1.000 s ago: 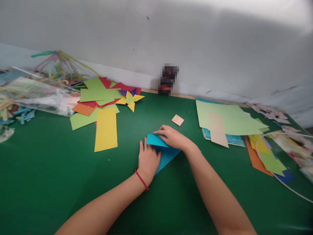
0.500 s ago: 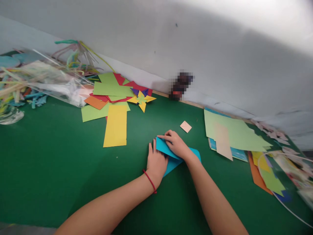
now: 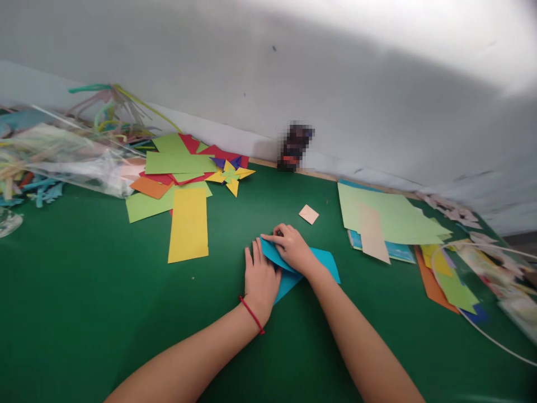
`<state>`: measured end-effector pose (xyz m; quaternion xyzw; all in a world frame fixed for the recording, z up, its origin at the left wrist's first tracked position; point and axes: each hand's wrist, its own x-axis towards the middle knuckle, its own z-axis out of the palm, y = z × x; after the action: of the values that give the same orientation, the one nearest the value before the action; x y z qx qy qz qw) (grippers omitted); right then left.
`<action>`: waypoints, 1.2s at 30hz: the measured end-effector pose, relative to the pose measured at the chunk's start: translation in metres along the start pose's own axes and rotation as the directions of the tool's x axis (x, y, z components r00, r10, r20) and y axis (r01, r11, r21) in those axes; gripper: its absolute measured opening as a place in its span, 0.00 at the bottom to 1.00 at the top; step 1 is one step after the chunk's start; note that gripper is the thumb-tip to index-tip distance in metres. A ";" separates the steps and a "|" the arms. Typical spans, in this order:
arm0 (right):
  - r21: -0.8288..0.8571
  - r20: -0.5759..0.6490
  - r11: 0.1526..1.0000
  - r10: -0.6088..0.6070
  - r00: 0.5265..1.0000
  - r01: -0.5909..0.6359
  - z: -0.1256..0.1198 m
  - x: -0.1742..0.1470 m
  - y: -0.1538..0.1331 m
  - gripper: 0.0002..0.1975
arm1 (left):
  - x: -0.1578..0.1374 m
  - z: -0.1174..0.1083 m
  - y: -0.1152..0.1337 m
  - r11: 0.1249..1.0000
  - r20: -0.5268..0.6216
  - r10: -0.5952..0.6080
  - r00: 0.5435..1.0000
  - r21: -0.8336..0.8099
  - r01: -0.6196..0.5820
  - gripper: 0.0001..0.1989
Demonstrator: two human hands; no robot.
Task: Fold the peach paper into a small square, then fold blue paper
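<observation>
A sheet of blue paper (image 3: 325, 260) lies folded on the green table, one flap turned over toward the far left. My left hand (image 3: 262, 282), with a red cord at its wrist, rests flat along the left edge of the sheet, fingers stretched forward and its thumb against the paper. Over the flap is my right hand (image 3: 293, 249), its index finger extended along the fold near the tip and the other fingers curled in on the paper. Both hands cover parts of the sheet. Just beyond them sits a small pale pink folded paper square (image 3: 309, 214).
Left of my hands are a yellow paper strip (image 3: 188, 224), a pile of green and red papers (image 3: 178, 163) and a yellow-purple folded star (image 3: 230, 175). Plastic bags with paper scraps (image 3: 84, 151) lie farther left. Pale green sheets (image 3: 390, 215) are at the right, and a blurred-out object (image 3: 296, 146) stands against the wall.
The whole view has shifted slightly, so things sit a little farther left. Both hands keep nearly the same place on the blue paper; its folded shape looks unchanged.
</observation>
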<state>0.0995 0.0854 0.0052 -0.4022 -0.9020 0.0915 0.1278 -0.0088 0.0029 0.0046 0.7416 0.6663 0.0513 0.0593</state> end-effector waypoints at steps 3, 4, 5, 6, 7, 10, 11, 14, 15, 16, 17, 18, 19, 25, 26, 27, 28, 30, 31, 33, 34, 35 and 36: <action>-0.035 -0.002 0.999 0.010 1.000 -0.010 0.000 -0.001 -0.002 0.19 | -0.001 0.002 0.000 1.000 -0.021 -0.011 1.000 -0.010 0.011 0.28; -0.046 -0.003 0.999 0.009 1.000 -0.009 0.000 -0.001 -0.002 0.19 | -0.001 0.003 0.001 1.000 -0.027 -0.016 1.000 -0.017 0.015 0.28; -0.058 -0.003 0.998 0.006 1.000 -0.006 0.000 -0.002 -0.002 0.19 | -0.001 0.004 0.001 1.000 -0.033 -0.019 0.999 -0.020 0.018 0.28; -0.071 -0.002 0.997 -0.001 1.000 0.001 0.000 -0.002 -0.003 0.19 | -0.001 0.004 0.001 1.000 -0.038 -0.021 0.999 -0.020 0.020 0.28; -0.087 0.000 0.996 -0.011 1.000 0.011 0.000 -0.002 -0.003 0.20 | -0.001 0.005 0.001 1.000 -0.041 -0.020 0.999 -0.015 0.019 0.28; -0.154 0.011 0.987 -0.038 0.999 0.039 0.000 -0.004 -0.004 0.21 | -0.001 0.005 0.002 1.000 -0.041 -0.010 0.999 0.009 0.010 0.28; -0.176 0.016 0.983 -0.043 0.999 0.045 0.000 -0.004 -0.005 0.21 | -0.001 0.005 0.002 1.000 -0.041 -0.010 0.999 0.016 0.010 0.28; -0.221 0.025 0.974 -0.051 0.998 0.055 0.000 -0.004 -0.007 0.20 | -0.001 0.005 0.004 1.000 -0.041 -0.019 0.999 0.023 0.020 0.28; -0.227 0.026 0.972 -0.052 0.998 0.057 0.000 -0.004 -0.007 0.20 | -0.002 0.004 0.004 1.000 -0.041 -0.020 0.999 0.022 0.021 0.29; -0.230 0.026 0.971 -0.052 0.998 0.057 0.000 -0.004 -0.008 0.20 | -0.003 0.003 0.003 1.000 -0.038 -0.017 0.999 0.021 0.018 0.28; -0.232 0.027 0.971 -0.051 0.998 0.056 0.000 -0.004 -0.008 0.20 | -0.003 0.002 0.001 1.000 -0.033 -0.008 0.999 0.019 0.009 0.28; -0.231 0.028 0.971 -0.049 0.998 0.055 0.000 -0.004 -0.008 0.21 | -0.004 -0.001 -0.003 1.000 -0.022 0.008 1.000 0.017 -0.008 0.26; -0.230 0.030 0.972 -0.047 0.998 0.053 -0.001 -0.004 -0.008 0.21 | -0.005 -0.004 -0.007 0.999 -0.006 0.030 1.000 0.016 -0.030 0.24; -0.223 0.043 0.974 -0.042 0.998 0.050 -0.003 -0.004 -0.008 0.24 | 0.003 -0.033 -0.042 0.998 -0.029 0.011 1.000 0.069 -0.009 0.21; -0.223 0.045 0.974 -0.040 0.998 0.049 -0.003 -0.004 -0.007 0.24 | 0.005 -0.036 -0.044 0.997 -0.048 0.013 0.999 0.074 -0.009 0.21; -0.223 0.046 0.974 -0.037 0.998 0.046 -0.003 -0.004 -0.007 0.24 | 0.006 -0.037 -0.044 0.997 -0.054 0.033 0.998 0.074 -0.029 0.20; -0.221 0.044 0.974 -0.032 0.999 0.041 -0.003 -0.004 -0.007 0.23 | 0.006 -0.037 -0.043 0.996 -0.056 0.059 0.997 0.070 -0.055 0.20; -0.212 0.041 0.977 -0.026 0.999 0.034 -0.003 -0.004 -0.007 0.22 | 0.005 -0.032 -0.036 0.993 -0.053 0.100 0.994 0.060 -0.097 0.19; -0.206 0.039 0.978 -0.025 0.999 0.032 -0.003 -0.004 -0.007 0.22 | 0.003 -0.028 -0.031 0.994 -0.058 0.100 0.993 0.056 -0.097 0.20; -0.199 0.040 0.979 -0.026 0.999 0.034 -0.003 -0.003 -0.008 0.21 | 0.000 -0.018 -0.021 0.993 -0.053 0.101 0.993 0.070 -0.098 0.21; -0.198 0.042 0.979 -0.029 0.999 0.037 -0.003 -0.004 -0.008 0.21 | -0.002 -0.014 -0.017 0.992 -0.045 0.101 0.994 0.077 -0.097 0.22; -0.201 0.044 0.979 -0.030 0.999 0.038 -0.003 -0.004 -0.009 0.21 | -0.004 -0.010 -0.014 0.993 -0.036 0.088 0.996 0.085 -0.084 0.23; -0.205 0.044 0.978 -0.028 0.999 0.036 -0.003 -0.005 -0.010 0.21 | -0.005 -0.007 -0.012 0.993 -0.029 0.075 0.997 0.093 -0.072 0.23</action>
<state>0.0968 0.0756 0.0103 -0.3966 -0.9154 0.0038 0.0687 -0.0218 -0.0003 0.0099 0.7665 0.6412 0.0346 0.0124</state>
